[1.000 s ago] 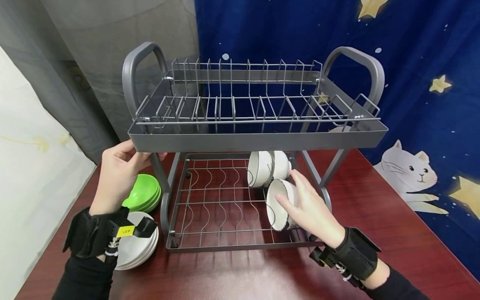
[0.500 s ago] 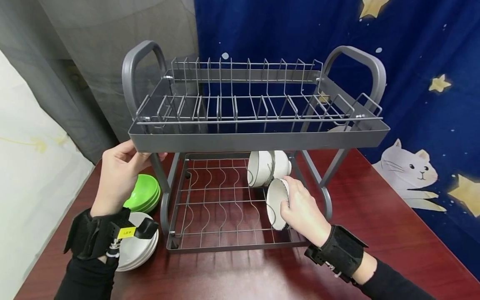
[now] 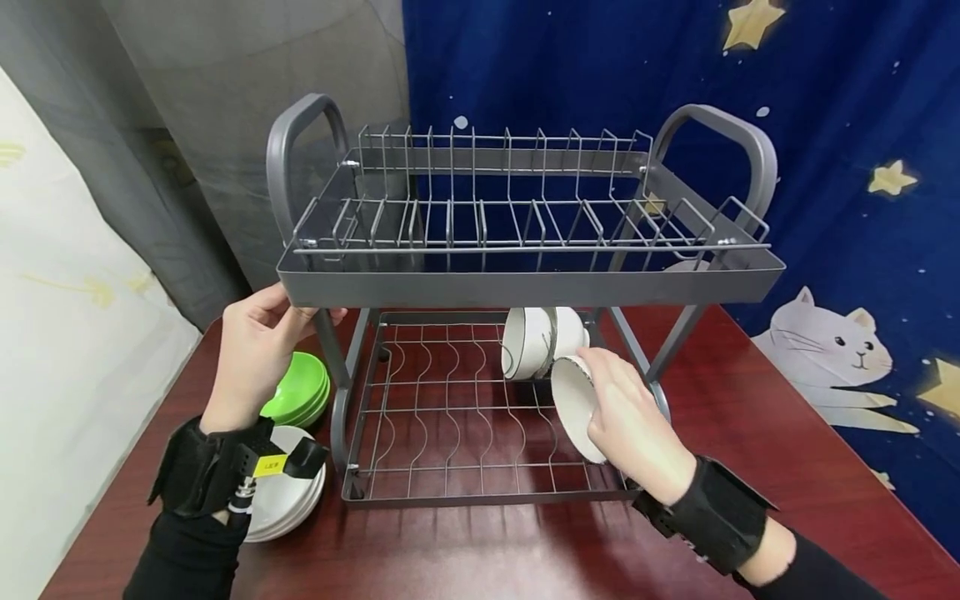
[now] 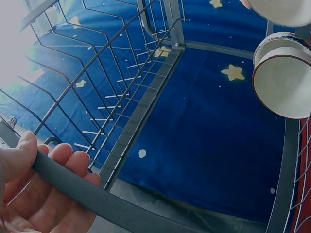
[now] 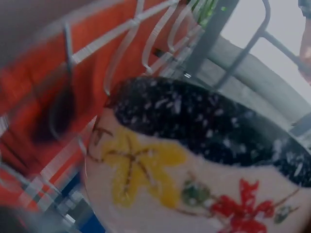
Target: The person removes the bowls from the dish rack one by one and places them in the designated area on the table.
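My right hand (image 3: 637,417) grips a white bowl (image 3: 573,408) by its side, tilted with its mouth facing left, over the right part of the lower rack (image 3: 450,408). In the right wrist view that bowl (image 5: 141,204) fills the lower half, showing a dark speckled rim band and yellow and red flowers. Two more white bowls (image 3: 527,343) stand on edge behind it. My left hand (image 3: 258,350) holds the left end of the upper tier of the grey dish rack (image 3: 525,290); in the left wrist view its thumb and fingers (image 4: 73,165) curl round the edge bar.
Left of the rack, a stack of green bowls (image 3: 300,387) stands behind a stack of white plates (image 3: 285,504) on the red-brown table (image 3: 510,550). The wire upper tier hangs above the lower rack. A blue curtain (image 3: 540,67) and a grey curtain are behind.
My right hand came in from the right, took hold of the front white bowl, and has shifted it slightly, tilting it. My left hand keeps its grip on the rack. The head view shifted slightly.
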`<state>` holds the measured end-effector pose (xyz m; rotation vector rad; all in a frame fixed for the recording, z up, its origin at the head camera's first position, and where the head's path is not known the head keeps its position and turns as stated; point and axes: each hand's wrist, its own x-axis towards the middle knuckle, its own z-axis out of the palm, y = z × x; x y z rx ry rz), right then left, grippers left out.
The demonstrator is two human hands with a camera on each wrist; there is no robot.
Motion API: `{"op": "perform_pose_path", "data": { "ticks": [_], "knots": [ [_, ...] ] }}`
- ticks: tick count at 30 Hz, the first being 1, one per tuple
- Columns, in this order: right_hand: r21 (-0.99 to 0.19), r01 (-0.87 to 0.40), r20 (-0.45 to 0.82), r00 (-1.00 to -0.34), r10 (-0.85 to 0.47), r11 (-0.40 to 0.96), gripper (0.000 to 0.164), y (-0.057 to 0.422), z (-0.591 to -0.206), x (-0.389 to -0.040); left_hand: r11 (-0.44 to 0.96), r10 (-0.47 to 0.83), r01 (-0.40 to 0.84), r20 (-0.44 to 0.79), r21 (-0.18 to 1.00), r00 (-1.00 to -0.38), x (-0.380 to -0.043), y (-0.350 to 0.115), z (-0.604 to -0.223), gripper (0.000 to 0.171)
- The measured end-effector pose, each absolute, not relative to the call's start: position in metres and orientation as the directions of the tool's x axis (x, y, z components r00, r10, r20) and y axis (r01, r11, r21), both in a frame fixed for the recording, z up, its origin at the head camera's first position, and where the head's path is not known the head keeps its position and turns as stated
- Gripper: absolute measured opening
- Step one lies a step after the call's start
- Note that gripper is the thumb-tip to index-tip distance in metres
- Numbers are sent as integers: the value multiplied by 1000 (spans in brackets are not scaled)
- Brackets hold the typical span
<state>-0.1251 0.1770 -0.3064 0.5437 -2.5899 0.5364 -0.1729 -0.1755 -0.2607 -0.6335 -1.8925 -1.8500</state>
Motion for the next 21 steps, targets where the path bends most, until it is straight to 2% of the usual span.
{"op": "perform_pose_path", "data": {
  "ticks": [5,8,16,18,21],
  "knots": [
    [-100,-589,640,-655,-402,802,55,185,-292,-102,17,4,577,577,816,-817,-174,-175,-262,22],
    [-63,-640,680,-589,-436,766,50,196,-283,-86,20,-13,571,571,821,-821,-175,-173,-261,20],
    [-176,-761,756,-511,-410,625,55,246,-268,-54,-1,-38,562,562,827,-826,-173,-172,-260,18],
    [-238,-773,797,-501,-336,589,57,261,-271,-51,6,-43,557,557,830,-829,-172,-172,-260,17],
    [-385,-773,859,-500,-111,504,63,286,-280,-55,9,-47,555,555,832,-831,-172,-171,-260,16]
  ]
}}
